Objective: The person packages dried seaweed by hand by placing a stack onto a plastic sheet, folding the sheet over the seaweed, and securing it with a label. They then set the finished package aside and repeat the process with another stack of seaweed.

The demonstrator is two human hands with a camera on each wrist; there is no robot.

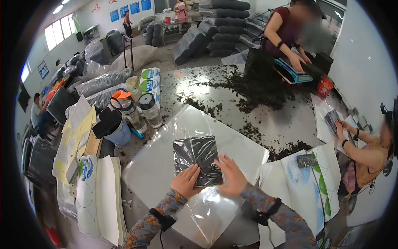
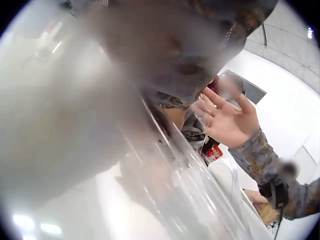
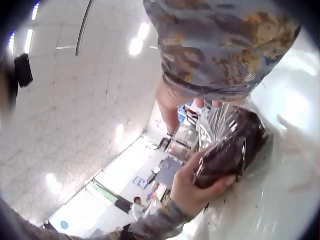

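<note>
A clear plastic bag [image 1: 195,159] holding a flat black block lies on a white board [image 1: 149,166] in front of me. The bag's unfilled ends stretch out beyond the block, both away from me and toward me. My left hand [image 1: 187,181] grips the near left corner of the bag, its fingers over the top; in the right wrist view its thumb [image 3: 222,185] lies along the packet's side. At the right edge of the packet is my right hand [image 1: 232,176], fingers spread and extended. Seen from the left wrist, the right hand [image 2: 232,122] is raised with its palm showing.
Dark crumbly material [image 1: 265,87] is heaped and scattered across the metal table. Bottles [image 1: 150,110] and a blue cup [image 1: 117,130] stand at left. Stacked white packaging sheets [image 1: 99,195] flank the board. One person works over a blue scale [image 1: 293,72]; another handles a bag [image 1: 331,119].
</note>
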